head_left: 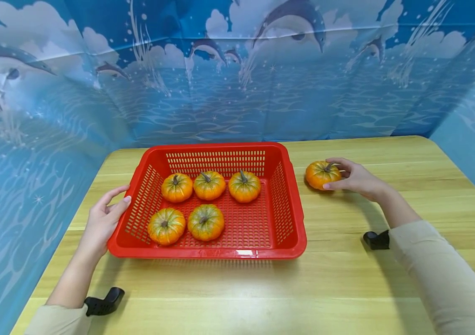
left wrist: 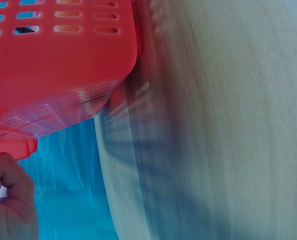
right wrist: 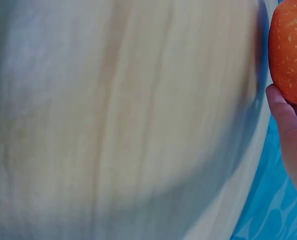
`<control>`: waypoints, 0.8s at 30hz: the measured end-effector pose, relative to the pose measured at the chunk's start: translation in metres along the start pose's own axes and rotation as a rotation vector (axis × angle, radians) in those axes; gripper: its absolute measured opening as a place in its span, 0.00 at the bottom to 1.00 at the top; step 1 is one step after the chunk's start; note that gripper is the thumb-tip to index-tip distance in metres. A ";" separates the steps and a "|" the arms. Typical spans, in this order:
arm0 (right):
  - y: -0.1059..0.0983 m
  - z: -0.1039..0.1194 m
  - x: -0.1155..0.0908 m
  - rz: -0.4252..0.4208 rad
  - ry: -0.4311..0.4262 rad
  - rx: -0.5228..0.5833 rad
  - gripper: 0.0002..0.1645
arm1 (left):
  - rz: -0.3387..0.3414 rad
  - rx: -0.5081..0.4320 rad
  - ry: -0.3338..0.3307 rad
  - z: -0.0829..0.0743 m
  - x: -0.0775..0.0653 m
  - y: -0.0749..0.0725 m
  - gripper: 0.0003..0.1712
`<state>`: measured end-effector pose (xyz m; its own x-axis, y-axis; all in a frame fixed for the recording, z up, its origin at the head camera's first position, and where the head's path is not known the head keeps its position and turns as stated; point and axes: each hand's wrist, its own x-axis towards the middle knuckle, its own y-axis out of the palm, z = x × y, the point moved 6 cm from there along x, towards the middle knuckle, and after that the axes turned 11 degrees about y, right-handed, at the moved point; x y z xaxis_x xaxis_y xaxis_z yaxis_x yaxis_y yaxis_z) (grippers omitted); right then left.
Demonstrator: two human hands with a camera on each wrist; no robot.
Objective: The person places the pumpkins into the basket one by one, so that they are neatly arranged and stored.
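Note:
A red plastic basket point(head_left: 206, 252) with slotted walls stands on the table, several small orange-and-green pumpkins point(head_left: 206, 222) lying inside it. My left hand point(head_left: 100, 222) grips the basket's left rim, its thumb on top; the left wrist view shows the curled fingers at the rim beside the basket wall point(left wrist: 53, 65). To the right of the basket, my right hand point(head_left: 356, 178) holds another small pumpkin point(head_left: 320, 174) between thumb and fingers, from its right side. In the right wrist view, the thumb touches the orange skin of that pumpkin point(right wrist: 291, 55); its far side is cut off.
The pale wooden table point(head_left: 204, 298) runs under everything. Behind it and at both sides hangs a blue cloth point(head_left: 229, 107) printed with dolphins and waves. A black device point(head_left: 105, 301) sits at the left wrist, and another black device point(head_left: 376, 240) at the right.

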<state>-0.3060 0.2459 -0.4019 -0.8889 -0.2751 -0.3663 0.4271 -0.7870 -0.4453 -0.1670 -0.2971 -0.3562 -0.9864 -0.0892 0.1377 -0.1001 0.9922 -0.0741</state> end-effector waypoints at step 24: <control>0.002 0.055 -0.029 0.020 -0.103 -0.025 0.46 | -0.004 -0.006 0.006 0.002 0.000 0.000 0.31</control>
<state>-0.2886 0.2215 -0.3471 -0.8919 -0.3470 -0.2899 0.4477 -0.7672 -0.4592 -0.1673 -0.2977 -0.3579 -0.9852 -0.0924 0.1444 -0.1030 0.9924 -0.0673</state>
